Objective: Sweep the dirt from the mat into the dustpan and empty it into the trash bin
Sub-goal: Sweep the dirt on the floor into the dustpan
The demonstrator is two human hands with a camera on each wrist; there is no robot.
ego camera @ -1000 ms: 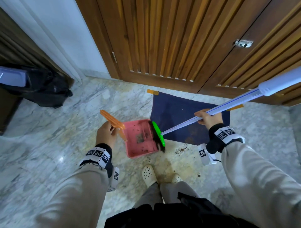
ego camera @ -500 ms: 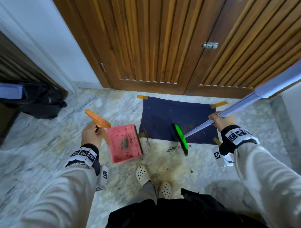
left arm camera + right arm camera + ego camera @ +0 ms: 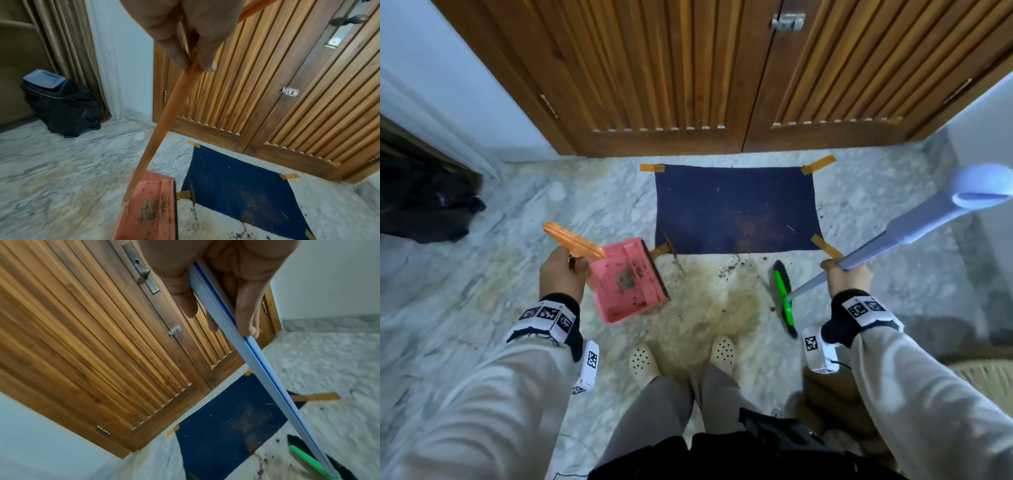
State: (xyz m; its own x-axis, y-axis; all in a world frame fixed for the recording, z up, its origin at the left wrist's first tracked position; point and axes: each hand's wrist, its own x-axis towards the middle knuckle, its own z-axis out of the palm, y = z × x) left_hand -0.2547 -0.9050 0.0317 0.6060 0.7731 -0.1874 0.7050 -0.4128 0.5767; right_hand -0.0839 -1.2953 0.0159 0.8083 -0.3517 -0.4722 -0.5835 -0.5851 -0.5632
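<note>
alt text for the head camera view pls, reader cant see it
Seen from above, a person's left hand holds the orange handle of a pink plastic dustpan with dirt in it, while the right hand grips the pale blue handle of a green-headed broom. Dirt specks lie on the marble floor between them, before a taped-down navy mat and slatted wooden doors.

- This is looking like the entrance area of a home, indoors by a doorway.
- A slatted double door of brown wood (image 3: 688, 68), with a metal latch (image 3: 788, 21) and a lever handle (image 3: 141, 274), is closing off one side.
- A polished floor of white and grey marble (image 3: 482, 281) is running up to plain pale walls (image 3: 438, 85).
- A small dark blue rectangular mat (image 3: 736, 209) is lying taped down just before the door.
- A beige pleated curtain (image 3: 61, 40) is hanging in the corner, with a black-bagged trash bin with a blue lid (image 3: 59, 102) standing beside it.
</note>
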